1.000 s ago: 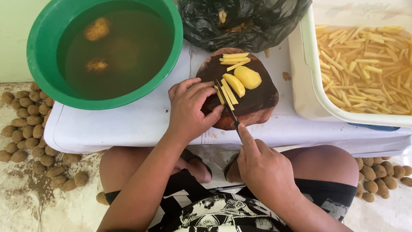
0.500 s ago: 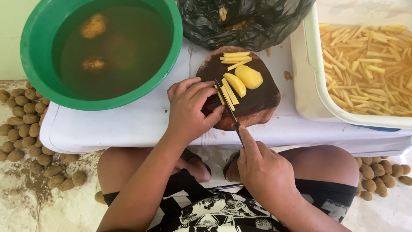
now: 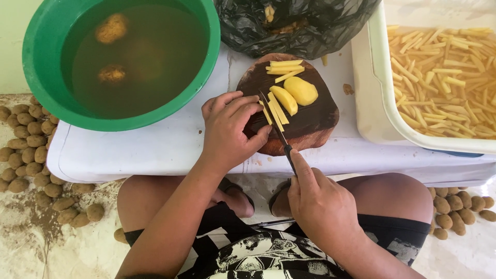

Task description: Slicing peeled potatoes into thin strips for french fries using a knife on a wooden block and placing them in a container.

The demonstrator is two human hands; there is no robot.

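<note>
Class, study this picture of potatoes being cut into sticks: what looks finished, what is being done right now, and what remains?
Done: the white tub holds many cut sticks, and a few lie on the wooden board. In hand: the left hand steadies a slice while the right hand draws the knife through it. Left: two peeled pieces on the board, potatoes in the green basin, and unpeeled potatoes on the floor.

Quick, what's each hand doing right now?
Left hand: fingers curled, pressing pale yellow potato slices onto the round brown wooden board.
Right hand: closed on a black-handled knife.
</note>
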